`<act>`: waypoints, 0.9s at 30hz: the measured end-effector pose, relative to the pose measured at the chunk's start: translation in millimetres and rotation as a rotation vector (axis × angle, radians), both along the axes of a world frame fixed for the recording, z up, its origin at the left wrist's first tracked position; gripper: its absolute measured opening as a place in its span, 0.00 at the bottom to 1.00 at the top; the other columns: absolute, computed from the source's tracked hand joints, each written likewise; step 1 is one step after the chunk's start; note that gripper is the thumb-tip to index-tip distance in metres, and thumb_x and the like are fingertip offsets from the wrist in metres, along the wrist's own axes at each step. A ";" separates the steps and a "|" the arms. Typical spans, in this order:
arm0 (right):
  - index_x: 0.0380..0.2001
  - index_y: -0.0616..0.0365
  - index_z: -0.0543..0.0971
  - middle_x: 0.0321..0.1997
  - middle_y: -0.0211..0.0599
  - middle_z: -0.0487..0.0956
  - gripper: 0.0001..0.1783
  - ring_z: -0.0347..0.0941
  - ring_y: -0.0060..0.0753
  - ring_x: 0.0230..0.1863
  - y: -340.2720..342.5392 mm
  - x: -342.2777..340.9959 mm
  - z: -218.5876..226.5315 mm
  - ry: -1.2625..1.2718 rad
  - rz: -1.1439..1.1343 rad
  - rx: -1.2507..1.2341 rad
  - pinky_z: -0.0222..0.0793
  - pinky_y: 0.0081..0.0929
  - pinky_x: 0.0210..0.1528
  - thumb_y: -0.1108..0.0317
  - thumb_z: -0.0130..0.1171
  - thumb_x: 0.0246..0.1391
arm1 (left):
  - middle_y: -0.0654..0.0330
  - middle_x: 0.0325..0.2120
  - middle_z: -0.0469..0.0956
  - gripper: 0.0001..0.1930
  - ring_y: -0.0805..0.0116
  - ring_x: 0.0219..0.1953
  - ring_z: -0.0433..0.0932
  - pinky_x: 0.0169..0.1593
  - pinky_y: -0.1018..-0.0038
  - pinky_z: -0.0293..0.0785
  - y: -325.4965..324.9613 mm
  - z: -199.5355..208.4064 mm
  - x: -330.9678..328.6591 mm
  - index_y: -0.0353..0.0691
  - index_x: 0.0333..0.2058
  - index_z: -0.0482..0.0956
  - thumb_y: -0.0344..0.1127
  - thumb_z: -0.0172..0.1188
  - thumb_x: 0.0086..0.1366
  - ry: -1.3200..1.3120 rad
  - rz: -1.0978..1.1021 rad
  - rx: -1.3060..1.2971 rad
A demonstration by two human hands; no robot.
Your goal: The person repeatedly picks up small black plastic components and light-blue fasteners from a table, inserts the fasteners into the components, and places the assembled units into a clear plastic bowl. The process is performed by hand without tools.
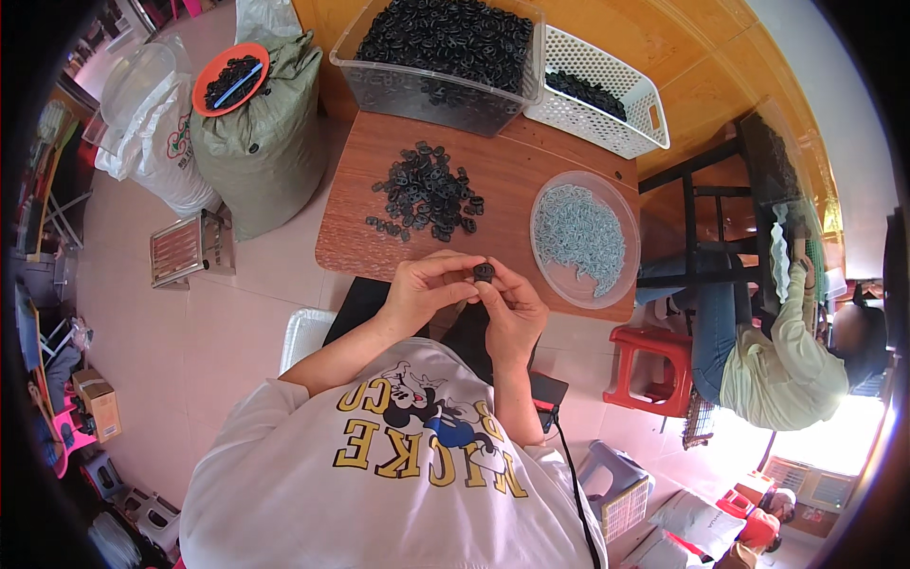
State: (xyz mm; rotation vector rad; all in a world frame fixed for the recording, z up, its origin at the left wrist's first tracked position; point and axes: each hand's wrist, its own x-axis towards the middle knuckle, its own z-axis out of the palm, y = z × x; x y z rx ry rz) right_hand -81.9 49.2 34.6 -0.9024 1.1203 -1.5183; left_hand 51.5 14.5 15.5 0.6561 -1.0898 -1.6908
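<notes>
Close to the table's front edge, both my hands pinch one small black plastic piece (484, 272) between thumbs and fingertips. My left hand (428, 287) grips it from the left, my right hand (513, 316) from the right. Whether the piece is one part or two joined parts is too small to tell. Just beyond my hands lies a loose pile of small black plastic pieces (428, 188) on the brown wooden table (512, 204). To the right of the pile, a clear round bowl (590, 298) holds many small silvery metal parts (580, 237).
At the table's back stand a clear bin (427, 95) and a white perforated basket (588, 128), both with black pieces. Left are a stuffed sack (261, 156) topped by an orange bowl (201, 93), and a low stool (180, 251). A red stool (654, 370) and a seated person (782, 370) are right.
</notes>
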 end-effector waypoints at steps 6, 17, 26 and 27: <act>0.44 0.69 0.74 0.33 0.39 0.79 0.16 0.75 0.23 0.30 2.2 -4.0 -5.1 0.052 -0.008 -0.039 0.72 0.17 0.35 0.83 0.57 0.49 | 0.54 0.42 0.73 0.16 0.70 0.37 0.76 0.40 0.77 0.76 2.9 2.3 -1.7 0.31 0.45 0.74 0.19 0.56 0.56 -0.061 0.019 -0.064; 0.36 0.70 0.76 0.31 0.39 0.79 0.09 0.75 0.23 0.27 7.6 -2.4 -4.9 0.098 -0.036 -0.044 0.72 0.16 0.32 0.82 0.58 0.49 | 0.54 0.40 0.74 0.12 0.71 0.36 0.76 0.39 0.79 0.75 5.3 0.7 4.3 0.30 0.42 0.76 0.20 0.56 0.57 -0.159 -0.022 -0.126; 0.34 0.67 0.76 0.29 0.37 0.79 0.08 0.74 0.22 0.28 -19.1 -25.1 18.1 0.147 0.115 0.095 0.71 0.17 0.32 0.76 0.59 0.50 | 0.54 0.42 0.75 0.18 0.66 0.41 0.75 0.40 0.76 0.74 1.3 54.4 18.1 0.33 0.42 0.77 0.20 0.63 0.49 -0.373 0.131 -0.408; 0.34 0.66 0.76 0.28 0.37 0.79 0.08 0.74 0.22 0.28 -29.3 -31.6 27.8 0.194 0.150 0.142 0.71 0.17 0.32 0.75 0.59 0.50 | 0.52 0.42 0.76 0.17 0.63 0.41 0.75 0.35 0.75 0.73 0.6 79.4 35.7 0.34 0.38 0.79 0.24 0.67 0.45 -0.409 0.158 -0.647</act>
